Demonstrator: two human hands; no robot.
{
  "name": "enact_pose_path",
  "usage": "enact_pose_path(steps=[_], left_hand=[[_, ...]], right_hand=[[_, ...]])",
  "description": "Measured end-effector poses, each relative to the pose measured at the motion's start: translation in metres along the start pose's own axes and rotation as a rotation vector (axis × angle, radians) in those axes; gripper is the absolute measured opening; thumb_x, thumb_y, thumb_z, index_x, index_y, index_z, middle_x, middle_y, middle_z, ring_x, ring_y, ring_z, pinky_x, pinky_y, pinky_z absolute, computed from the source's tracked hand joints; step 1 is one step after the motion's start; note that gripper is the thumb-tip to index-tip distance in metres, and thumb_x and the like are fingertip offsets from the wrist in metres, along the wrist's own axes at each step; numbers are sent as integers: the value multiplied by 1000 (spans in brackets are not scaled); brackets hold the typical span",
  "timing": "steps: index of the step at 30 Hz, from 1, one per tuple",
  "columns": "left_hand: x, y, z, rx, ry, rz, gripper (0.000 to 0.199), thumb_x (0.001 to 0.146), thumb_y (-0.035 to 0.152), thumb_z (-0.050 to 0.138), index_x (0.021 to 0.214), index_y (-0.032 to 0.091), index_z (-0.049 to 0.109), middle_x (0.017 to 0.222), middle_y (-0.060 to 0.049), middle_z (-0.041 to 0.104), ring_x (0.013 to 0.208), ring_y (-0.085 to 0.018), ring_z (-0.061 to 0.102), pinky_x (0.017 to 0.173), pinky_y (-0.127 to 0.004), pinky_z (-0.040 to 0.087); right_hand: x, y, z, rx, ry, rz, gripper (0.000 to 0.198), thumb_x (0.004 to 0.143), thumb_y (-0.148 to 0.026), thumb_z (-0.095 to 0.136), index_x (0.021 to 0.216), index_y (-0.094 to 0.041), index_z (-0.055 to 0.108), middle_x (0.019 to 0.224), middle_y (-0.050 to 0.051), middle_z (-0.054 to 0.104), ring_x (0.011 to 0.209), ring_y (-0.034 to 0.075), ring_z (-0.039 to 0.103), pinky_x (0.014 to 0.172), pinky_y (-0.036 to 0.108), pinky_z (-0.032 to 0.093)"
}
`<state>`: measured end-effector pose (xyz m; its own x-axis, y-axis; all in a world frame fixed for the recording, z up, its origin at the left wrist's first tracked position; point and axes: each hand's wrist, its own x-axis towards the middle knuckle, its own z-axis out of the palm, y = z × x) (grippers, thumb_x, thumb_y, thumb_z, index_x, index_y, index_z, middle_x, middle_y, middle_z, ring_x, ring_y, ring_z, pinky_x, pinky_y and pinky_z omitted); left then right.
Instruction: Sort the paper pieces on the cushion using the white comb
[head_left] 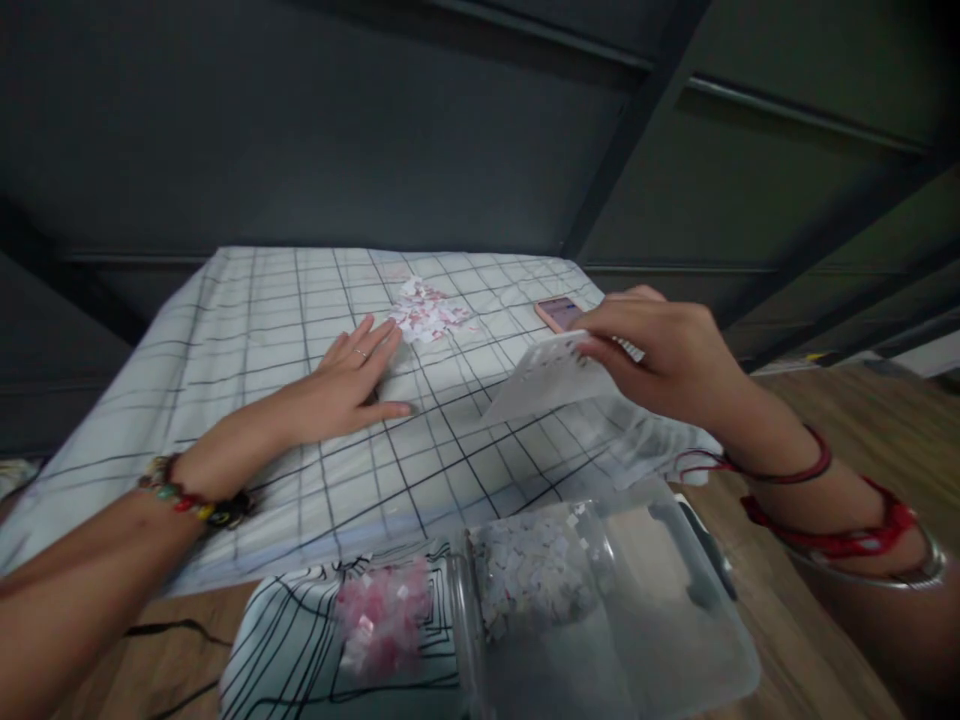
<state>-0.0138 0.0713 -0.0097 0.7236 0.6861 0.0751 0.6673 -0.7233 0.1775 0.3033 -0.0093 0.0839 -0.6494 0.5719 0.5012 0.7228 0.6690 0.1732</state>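
Note:
My left hand (352, 378) rests flat on the checked cloth, fingers spread, its fingertips beside a small pile of white and pink paper scraps (427, 312). Between the thumb and fingers of my right hand (664, 350) a thin white sheet (551, 375) is pinched by its upper edge. It hangs tilted above the cloth, with a row of small marks or holes near the top; what they are I cannot make out. Just behind my right hand lies a phone (556, 312) in a pink case, partly hidden by the fingers.
A clear plastic box (675, 640) in front holds many white paper bits (525, 570). Left of it, pink and clear small packets (386, 610) lie on a line-patterned surface (285, 640). Checked cloth (247, 350) covers the table, against dark panels (337, 130). Wooden floor (847, 420) shows right.

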Motion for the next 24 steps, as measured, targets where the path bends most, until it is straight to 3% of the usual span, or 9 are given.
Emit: enact_pose_path(steps=[4,8,14,24], left_hand=[[0,-10,-3,58,64,-313,96,87,69,32,148,0,7,154,-21,5,140,-38,-3,110,-52,9],[-1,-15,-5,85,-2,-444,101,84,69,37,148,-2,7,154,-23,6,140,-38,0,110,-52,12],[-4,-15,-6,78,-111,-470,103,82,72,36,148,-2,10,153,-23,5,140,-38,2,110,-51,14],[-3,-13,-6,56,-130,-454,99,84,72,34,148,0,9,154,-23,6,140,-38,3,111,-50,13]], right_hand=[[35,13,33,-61,78,56,17,89,-24,44,83,-20,60,76,3,68,72,19,62,69,32,42],[69,15,66,-54,146,67,19,87,-21,43,83,-18,61,79,6,68,74,20,61,70,33,39],[93,7,94,-12,207,-52,19,87,-17,43,78,-17,60,72,4,65,70,18,57,70,32,37],[85,10,89,-40,235,-198,21,85,-12,44,68,-19,54,63,1,60,62,15,51,70,31,37]])
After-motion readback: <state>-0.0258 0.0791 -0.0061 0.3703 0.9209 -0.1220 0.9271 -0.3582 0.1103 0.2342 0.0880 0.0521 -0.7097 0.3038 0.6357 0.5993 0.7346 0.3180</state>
